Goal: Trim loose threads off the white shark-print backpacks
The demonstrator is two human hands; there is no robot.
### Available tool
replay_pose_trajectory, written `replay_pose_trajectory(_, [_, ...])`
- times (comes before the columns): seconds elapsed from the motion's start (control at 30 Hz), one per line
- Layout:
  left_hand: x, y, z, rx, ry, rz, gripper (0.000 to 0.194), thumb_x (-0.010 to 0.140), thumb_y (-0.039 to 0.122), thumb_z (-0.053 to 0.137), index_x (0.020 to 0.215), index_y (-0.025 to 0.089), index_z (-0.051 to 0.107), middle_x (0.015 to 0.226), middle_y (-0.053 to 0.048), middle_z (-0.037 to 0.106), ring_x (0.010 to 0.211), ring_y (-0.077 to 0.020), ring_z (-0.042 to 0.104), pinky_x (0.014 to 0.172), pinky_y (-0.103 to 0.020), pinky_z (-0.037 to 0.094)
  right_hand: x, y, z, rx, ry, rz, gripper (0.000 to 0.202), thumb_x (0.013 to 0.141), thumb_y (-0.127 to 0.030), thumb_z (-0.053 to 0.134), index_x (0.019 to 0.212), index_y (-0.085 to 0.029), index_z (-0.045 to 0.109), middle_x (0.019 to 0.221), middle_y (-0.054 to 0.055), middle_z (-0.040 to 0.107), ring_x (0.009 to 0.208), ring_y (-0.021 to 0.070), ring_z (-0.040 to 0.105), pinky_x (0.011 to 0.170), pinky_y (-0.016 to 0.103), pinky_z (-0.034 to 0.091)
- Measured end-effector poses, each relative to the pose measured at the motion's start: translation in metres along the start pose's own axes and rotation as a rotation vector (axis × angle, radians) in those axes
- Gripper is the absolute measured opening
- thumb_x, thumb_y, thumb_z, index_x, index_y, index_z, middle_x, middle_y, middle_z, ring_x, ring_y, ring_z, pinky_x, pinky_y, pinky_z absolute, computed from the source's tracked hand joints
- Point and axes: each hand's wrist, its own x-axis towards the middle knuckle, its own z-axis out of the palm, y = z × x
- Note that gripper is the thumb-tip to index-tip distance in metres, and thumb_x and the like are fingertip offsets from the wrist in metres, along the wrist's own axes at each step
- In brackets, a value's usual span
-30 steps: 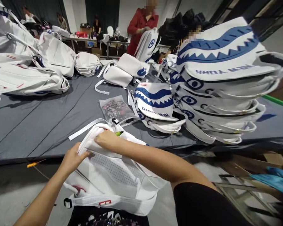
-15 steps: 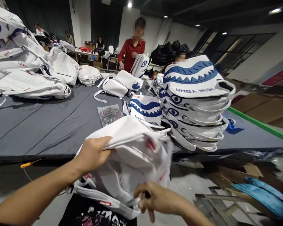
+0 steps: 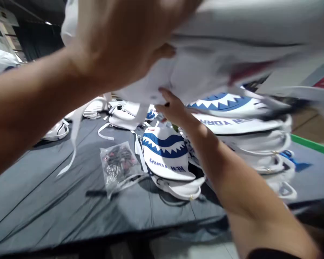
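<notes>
Above a grey-covered counter [image 3: 43, 216], a white backpack [image 3: 205, 68], blurred by motion, is held aloft close to the camera, with loose straps trailing at either side. The left hand [image 3: 124, 39] is closed on the fabric near its upper left part, thumb tucked beneath. The right hand [image 3: 174, 108] reaches under it, fingertips at the underside; whether it grips the cloth or only steadies it, one cannot tell.

Handled well, a soft bag at this height would seem to need a firm left grip and an open right palm beneath, so that the body does not fold or swing. The hanging white strap [image 3: 75, 133] looks the likeliest snag, and the neighbouring stack of backpacks [image 3: 248, 133] could be knocked if the load drifts right. A level, unhurried carry would guard against both.

"NEW YORK" reads upside down, in blue capitals, on the flap of a single backpack [image 3: 164, 151] beside the stack, below a blue band with jagged white teeth. The same lettering, partly blurred, marks the stack's top bag. A small red label [image 3: 151, 129] on the lone bag is too small to read. Left of it lies a clear plastic packet [image 3: 118, 165], its dark and pinkish contents bearing no legible brand.
</notes>
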Motion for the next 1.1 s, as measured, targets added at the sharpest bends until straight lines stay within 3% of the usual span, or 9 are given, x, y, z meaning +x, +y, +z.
replay_pose_trajectory(0.13, [0.049, -0.041, 0.190, 0.000, 0.016, -0.010, 0.051, 0.107, 0.024, 0.018, 0.147, 0.003, 0.043, 0.165, -0.008, 0.033, 0.153, -0.0226, 0.028, 0.121, -0.042, 0.032, 0.054, 0.078, 0.041, -0.071, -0.042, -0.121, 0.060, 0.091, -0.017, 0.052, 0.151, -0.015, 0.044, 0.131, 0.014, 0.065, 0.086, 0.0165, 0.070, 0.061, 0.023, 0.057])
replay_pose_trajectory(0.27, [0.028, -0.050, 0.389, -0.180, -0.169, -0.192, 0.049, 0.106, 0.016, 0.024, 0.154, 0.007, 0.035, 0.168, -0.010, 0.025, 0.154, -0.0316, 0.024, 0.122, -0.055, 0.030, -0.020, 0.180, 0.053, -0.578, -0.368, -0.090, 0.029, 0.092, -0.013, 0.053, 0.114, -0.021, 0.070, 0.116, 0.008, 0.073, 0.086, 0.0213, 0.072, 0.066, 0.029, 0.056])
replay_pose_trajectory(0.43, [-0.051, -0.016, 0.518, -0.315, -0.346, -0.293, 0.066, 0.095, 0.012, 0.058, 0.155, 0.009, 0.033, 0.160, -0.015, 0.040, 0.148, -0.0408, 0.036, 0.118, -0.061, 0.035, -0.117, 0.235, 0.033, -0.869, -0.480, 0.095, 0.024, 0.094, -0.025, 0.061, 0.117, -0.019, 0.067, 0.120, 0.010, 0.073, 0.084, 0.0232, 0.073, 0.061, 0.031, 0.058])
replay_pose_trajectory(0.53, [-0.091, 0.014, 0.514, -0.427, -0.480, -0.343, 0.065, 0.093, 0.021, 0.066, 0.151, 0.007, 0.041, 0.154, -0.017, 0.049, 0.144, -0.0381, 0.044, 0.116, -0.056, 0.039, -0.158, 0.225, 0.036, -0.903, -0.533, 0.027, 0.048, 0.086, -0.046, 0.074, 0.123, -0.017, 0.065, 0.129, 0.014, 0.069, 0.100, 0.0293, 0.071, 0.059, 0.033, 0.061])
replay_pose_trajectory(0.67, [-0.171, 0.069, 0.418, -0.629, -0.691, -0.200, 0.057, 0.101, 0.039, 0.054, 0.151, 0.013, 0.043, 0.158, -0.016, 0.044, 0.148, -0.0362, 0.039, 0.120, -0.061, 0.033, -0.194, 0.211, 0.054, -1.087, -0.568, 0.099, 0.087, 0.070, -0.041, 0.089, 0.145, -0.019, 0.051, 0.149, 0.019, 0.054, 0.122, 0.0393, 0.059, 0.060, 0.036, 0.062])
replay_pose_trajectory(0.8, [-0.282, 0.137, 0.307, -0.720, -0.947, 0.011, 0.085, 0.089, 0.060, 0.064, 0.160, 0.027, 0.031, 0.168, -0.014, 0.024, 0.155, -0.0418, 0.020, 0.121, -0.069, 0.024, -0.193, 0.216, 0.064, -1.153, -0.613, 0.292, 0.057, 0.086, -0.015, 0.067, 0.142, -0.015, 0.056, 0.132, 0.020, 0.065, 0.112, 0.0322, 0.065, 0.070, 0.032, 0.057])
replay_pose_trajectory(0.9, [-0.328, 0.161, 0.271, -0.691, -1.049, 0.013, 0.066, 0.094, 0.044, 0.062, 0.154, 0.024, 0.044, 0.165, -0.014, 0.030, 0.156, -0.0381, 0.021, 0.124, -0.067, 0.012, -0.171, 0.199, 0.052, -1.131, -0.592, 0.361, 0.034, 0.093, -0.010, 0.047, 0.117, -0.016, 0.070, 0.105, 0.014, 0.075, 0.094, 0.0258, 0.070, 0.070, 0.030, 0.050])
replay_pose_trajectory(1.0, [-0.325, 0.161, 0.251, -0.871, -1.026, -0.251, 0.059, 0.091, 0.020, 0.064, 0.148, 0.016, 0.051, 0.167, -0.015, 0.026, 0.159, -0.0339, 0.010, 0.127, -0.061, -0.004, -0.150, 0.155, 0.019, -1.197, -0.345, 0.390, 0.032, 0.093, -0.017, 0.048, 0.115, -0.017, 0.071, 0.104, 0.015, 0.076, 0.094, 0.0281, 0.070, 0.070, 0.031, 0.044])
replay_pose_trajectory(1.1, [-0.306, 0.170, 0.216, -1.448, -0.951, -0.858, 0.056, 0.088, 0.011, 0.063, 0.142, 0.020, 0.055, 0.169, -0.008, 0.024, 0.160, -0.0274, 0.005, 0.130, -0.051, -0.001, -0.141, 0.093, -0.026, -1.216, -0.052, 0.398, 0.029, 0.090, -0.026, 0.053, 0.110, -0.019, 0.074, 0.103, 0.015, 0.077, 0.094, 0.0290, 0.070, 0.068, 0.032, 0.039])
